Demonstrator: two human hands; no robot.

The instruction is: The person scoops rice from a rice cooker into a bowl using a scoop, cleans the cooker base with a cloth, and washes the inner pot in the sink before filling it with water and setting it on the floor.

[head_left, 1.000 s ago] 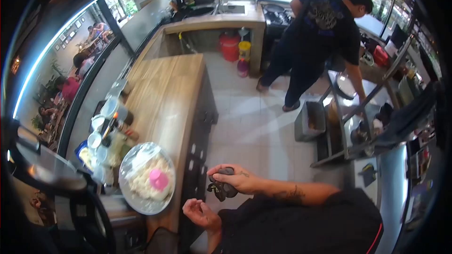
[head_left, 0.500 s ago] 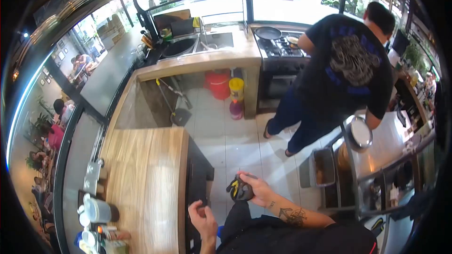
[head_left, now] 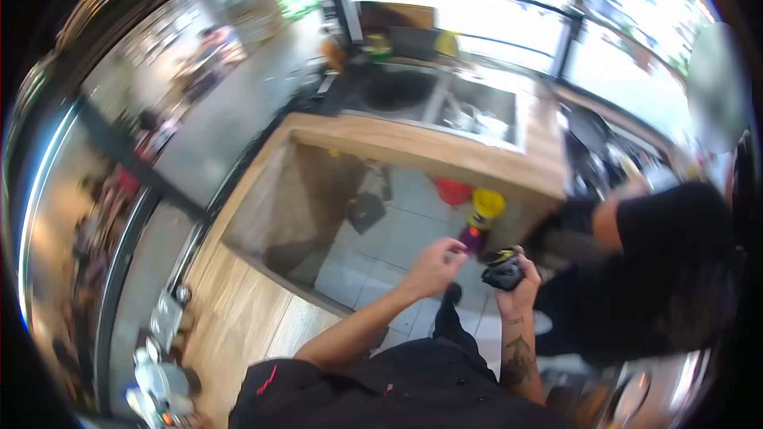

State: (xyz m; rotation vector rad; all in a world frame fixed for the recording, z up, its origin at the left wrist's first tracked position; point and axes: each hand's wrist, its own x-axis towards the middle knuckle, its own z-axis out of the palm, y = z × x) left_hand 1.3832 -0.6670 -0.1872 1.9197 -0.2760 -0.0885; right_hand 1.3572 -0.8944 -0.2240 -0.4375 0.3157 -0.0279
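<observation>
My right hand (head_left: 520, 284), at the end of a tattooed forearm, grips a small black bundle with yellow markings (head_left: 502, 270). Blur keeps me from telling exactly what it is. Just left of it, apart from the bundle, is my left hand (head_left: 437, 264), its fingers loosely bent and seemingly holding nothing. Both hands are in front of my body, above the tiled floor (head_left: 405, 191). A purple bottle (head_left: 472, 240) stands on the floor beyond them.
A wooden counter with a sink (head_left: 477, 111) runs ahead, with a yellow container (head_left: 487, 205) and red bucket (head_left: 453, 190) beneath. A co-worker in dark clothes (head_left: 660, 270) stands close on my right by the stove (head_left: 592, 131). Jars (head_left: 163, 381) line the left counter.
My view has swung and moved closer to the sink counter. My left hand has moved up near the black bundle, which stays in my right hand. The co-worker now appears nearer, at right.
</observation>
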